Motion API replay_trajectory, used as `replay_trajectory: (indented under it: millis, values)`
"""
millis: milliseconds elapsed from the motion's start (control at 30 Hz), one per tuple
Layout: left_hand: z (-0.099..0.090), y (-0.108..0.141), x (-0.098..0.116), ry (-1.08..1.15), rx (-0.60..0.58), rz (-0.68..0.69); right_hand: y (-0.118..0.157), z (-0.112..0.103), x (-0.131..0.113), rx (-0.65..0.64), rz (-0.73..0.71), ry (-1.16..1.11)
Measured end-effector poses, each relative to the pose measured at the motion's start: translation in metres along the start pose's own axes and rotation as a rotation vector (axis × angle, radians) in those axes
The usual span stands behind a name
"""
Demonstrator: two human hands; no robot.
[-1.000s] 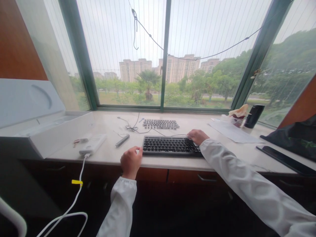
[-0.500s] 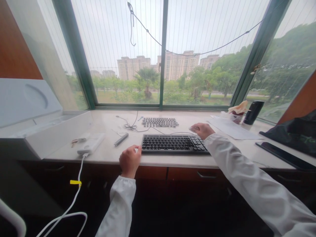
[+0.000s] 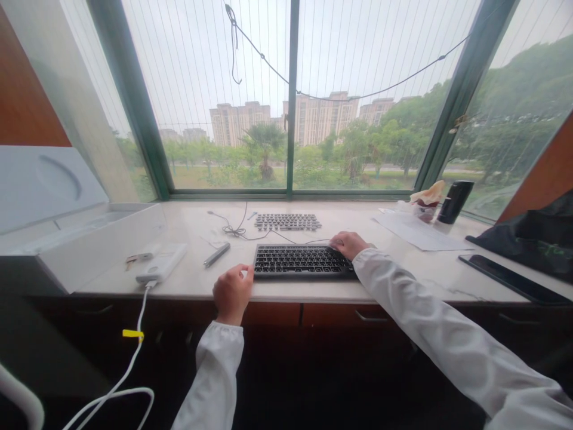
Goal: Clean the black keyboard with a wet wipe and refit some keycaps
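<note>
Fingers of the left hand (image 3: 233, 294) curl against the near left corner of the black keyboard (image 3: 299, 261), thumb uppermost, its forearm rising from below. Those of the right hand (image 3: 348, 244) bend down over the keyboard's upper right part, the forearm slanting in from the lower right; whether they grip anything cannot be told. The keyboard lies near the front edge of the white countertop (image 3: 286, 292).

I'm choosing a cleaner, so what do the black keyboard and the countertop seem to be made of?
The black keyboard looks like matte plastic, going by its dull, dark frame and keys. The countertop looks like polished stone, pale with faint veining, though a stone-look composite is possible.
</note>
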State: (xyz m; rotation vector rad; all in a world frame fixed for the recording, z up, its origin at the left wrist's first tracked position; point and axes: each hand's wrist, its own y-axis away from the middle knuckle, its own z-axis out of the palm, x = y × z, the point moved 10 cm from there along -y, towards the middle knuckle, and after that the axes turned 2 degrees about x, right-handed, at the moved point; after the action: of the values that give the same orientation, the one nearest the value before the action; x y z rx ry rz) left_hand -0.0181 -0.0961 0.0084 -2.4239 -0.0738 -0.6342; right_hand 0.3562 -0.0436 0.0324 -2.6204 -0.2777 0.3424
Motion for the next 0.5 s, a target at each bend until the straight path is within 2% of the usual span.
replay_trajectory:
  millis: [267, 500]
  values:
    - [-0.001, 0.0, 0.002, -0.021, -0.006, 0.002, -0.007, 0.014, -0.018, -0.021, -0.056, -0.085]
    - [-0.001, 0.0, 0.003, -0.024, -0.01, 0.004, -0.022, 0.03, -0.056, -0.045, -0.126, -0.155]
